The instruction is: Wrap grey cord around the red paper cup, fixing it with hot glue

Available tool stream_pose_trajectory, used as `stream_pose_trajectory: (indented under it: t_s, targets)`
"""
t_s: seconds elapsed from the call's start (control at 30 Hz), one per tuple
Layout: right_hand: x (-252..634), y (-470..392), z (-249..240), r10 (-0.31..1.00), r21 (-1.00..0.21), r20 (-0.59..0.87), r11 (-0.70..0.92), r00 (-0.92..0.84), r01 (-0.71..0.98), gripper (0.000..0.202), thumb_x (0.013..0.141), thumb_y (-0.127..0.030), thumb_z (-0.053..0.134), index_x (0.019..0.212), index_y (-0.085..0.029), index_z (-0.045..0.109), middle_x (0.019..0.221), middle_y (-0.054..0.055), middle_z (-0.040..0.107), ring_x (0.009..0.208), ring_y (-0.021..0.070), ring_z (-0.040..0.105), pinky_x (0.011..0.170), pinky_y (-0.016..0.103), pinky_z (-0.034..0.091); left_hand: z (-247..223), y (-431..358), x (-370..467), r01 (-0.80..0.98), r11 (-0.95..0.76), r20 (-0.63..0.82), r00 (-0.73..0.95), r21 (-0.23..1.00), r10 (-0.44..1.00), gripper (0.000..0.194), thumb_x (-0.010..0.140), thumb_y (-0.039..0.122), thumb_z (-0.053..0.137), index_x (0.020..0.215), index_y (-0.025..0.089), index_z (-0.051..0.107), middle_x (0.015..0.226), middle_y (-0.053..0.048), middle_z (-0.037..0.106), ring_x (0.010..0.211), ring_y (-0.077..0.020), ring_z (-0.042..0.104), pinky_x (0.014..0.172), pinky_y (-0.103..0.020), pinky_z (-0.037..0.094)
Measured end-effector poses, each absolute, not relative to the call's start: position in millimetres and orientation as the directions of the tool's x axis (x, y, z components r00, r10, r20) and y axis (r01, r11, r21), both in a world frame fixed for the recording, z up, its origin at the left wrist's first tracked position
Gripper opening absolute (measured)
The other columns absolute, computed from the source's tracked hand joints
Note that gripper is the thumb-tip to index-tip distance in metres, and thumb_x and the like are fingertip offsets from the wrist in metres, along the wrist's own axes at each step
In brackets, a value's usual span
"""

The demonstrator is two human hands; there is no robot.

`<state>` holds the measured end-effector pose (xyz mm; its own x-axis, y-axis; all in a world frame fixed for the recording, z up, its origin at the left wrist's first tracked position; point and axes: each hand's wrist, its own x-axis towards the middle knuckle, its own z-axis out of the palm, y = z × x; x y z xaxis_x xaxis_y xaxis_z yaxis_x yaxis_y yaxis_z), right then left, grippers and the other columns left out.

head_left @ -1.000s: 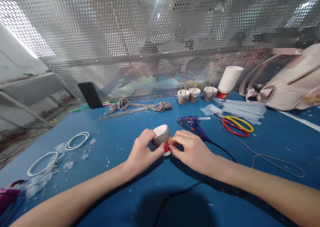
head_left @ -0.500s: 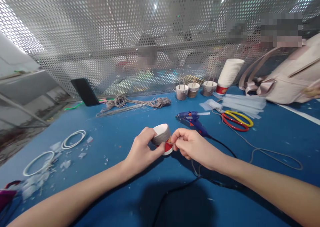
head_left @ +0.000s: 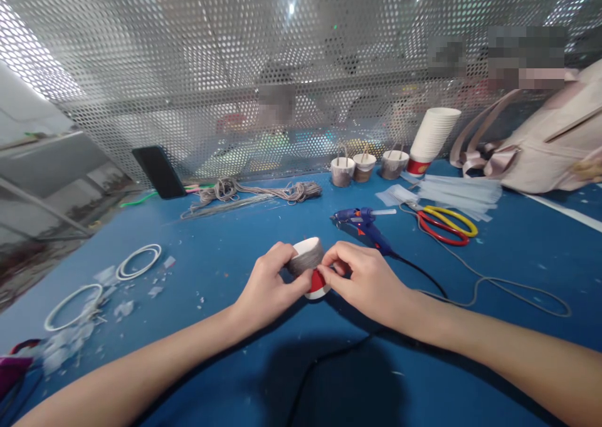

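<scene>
A paper cup [head_left: 305, 258] with grey cord wound round its upper part and a red and white lower part tilts over the blue table. My left hand [head_left: 271, 283] grips its left side, thumb across the front. At the cup's right side is my right hand [head_left: 364, 283], thumb and forefinger pinched against the wound cord; the strand between those fingertips is too small to make out. A grey cord [head_left: 517, 284] lies in a loop on the table to the right. Behind my right hand rests a blue glue gun [head_left: 360, 223] with a clear stick in its back.
Red and yellow scissors [head_left: 446, 225] and clear strips [head_left: 458, 195] lie right. Behind stand wrapped cups [head_left: 342, 173], stacked cups [head_left: 433, 135], a bag [head_left: 555, 138], cord bundles [head_left: 301, 192] and a phone [head_left: 158, 173]. White rings [head_left: 138, 263] and scraps lie left. A black cable crosses the front.
The cup has tipped and shifted slightly toward the right and down. My right hand's fingers have moved up close against the cup's side, and the grey cord near that wrist has shifted.
</scene>
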<state>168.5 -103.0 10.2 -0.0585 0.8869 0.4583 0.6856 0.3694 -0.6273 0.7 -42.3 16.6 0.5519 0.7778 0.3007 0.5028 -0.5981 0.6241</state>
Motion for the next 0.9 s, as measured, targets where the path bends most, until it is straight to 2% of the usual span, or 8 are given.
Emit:
stream_pose_trajectory:
  t_s: [0.63, 0.9]
  targets:
    - [165.4, -103.4, 13.4, 0.945, -0.737, 0.328, 0.258, -0.003, 0.625, 0.011, 0.076, -0.017, 0.061, 0.065, -0.018, 0.056, 0.054, -0.006, 0.048, 0.048, 0.0071, 0.040, 0.046, 0.021, 0.030, 17.8, -44.7, -0.3, 0.449, -0.614, 0.328, 0.563, 0.649, 0.759, 0.018, 0.071, 0.028, 0.055, 0.060, 0.018, 0.046, 0.061, 0.003, 0.046, 0.061, -0.0121, 0.043, 0.056, -0.024, 0.036]
    - [169.7, -101.9, 13.1, 0.952, -0.782, 0.307, 0.255, -0.005, 0.569, 0.011, 0.079, -0.023, 0.059, 0.070, -0.018, 0.059, 0.057, -0.005, 0.053, 0.051, 0.0081, 0.045, 0.048, 0.020, 0.035, 19.4, -43.5, -0.4, 0.459, -0.562, 0.292, 0.533, 0.689, 0.794, 0.019, 0.072, 0.027, 0.054, 0.058, 0.018, 0.045, 0.060, 0.002, 0.046, 0.060, -0.0116, 0.042, 0.056, -0.024, 0.036]
